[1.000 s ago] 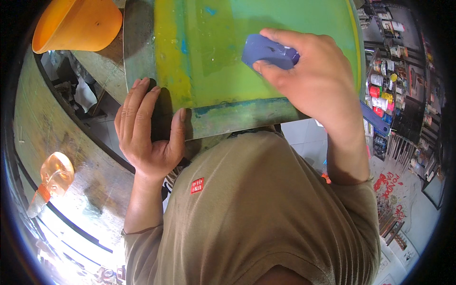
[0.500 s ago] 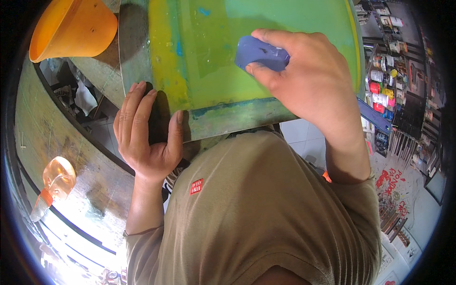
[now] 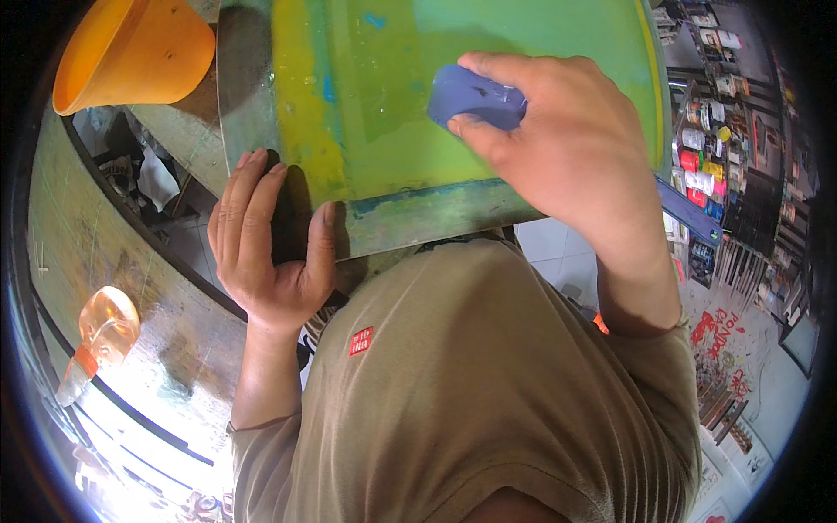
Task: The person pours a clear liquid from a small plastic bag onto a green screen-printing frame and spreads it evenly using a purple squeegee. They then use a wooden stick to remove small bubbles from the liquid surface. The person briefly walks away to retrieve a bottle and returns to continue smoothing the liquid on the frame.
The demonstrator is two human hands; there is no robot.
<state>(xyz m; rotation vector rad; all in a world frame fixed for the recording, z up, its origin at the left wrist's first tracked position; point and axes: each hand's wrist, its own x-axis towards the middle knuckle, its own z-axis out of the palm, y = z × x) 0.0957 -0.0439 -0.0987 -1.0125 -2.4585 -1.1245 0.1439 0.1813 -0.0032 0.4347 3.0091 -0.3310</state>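
Observation:
A screen-printing frame [image 3: 436,206] with a yellow-green mesh [image 3: 392,148] lies in front of me, its near edge close to my body. My right hand [image 3: 571,131] pinches a blue-purple block [image 3: 475,94] between thumb and fingers, on the right half of the mesh. Whether the block is a sponge or a scraper I cannot tell. At the frame's near left corner rests my left hand [image 3: 270,240], fingers stretched and thumb apart, touching the border. Small wet-looking droplets and blue stains mark the mesh's left side.
An orange plastic bucket [image 3: 144,57] stands at the far left. Below it on the worn table [image 3: 166,336] is a clear orange-tinted object [image 3: 109,322]. Shelves on the right hold several paint containers [image 3: 697,181]. A blue bar [image 3: 689,211] juts out beside the frame's right side.
My right hand and the block have shifted very slightly left on the mesh. The left hand has stayed at the frame's corner.

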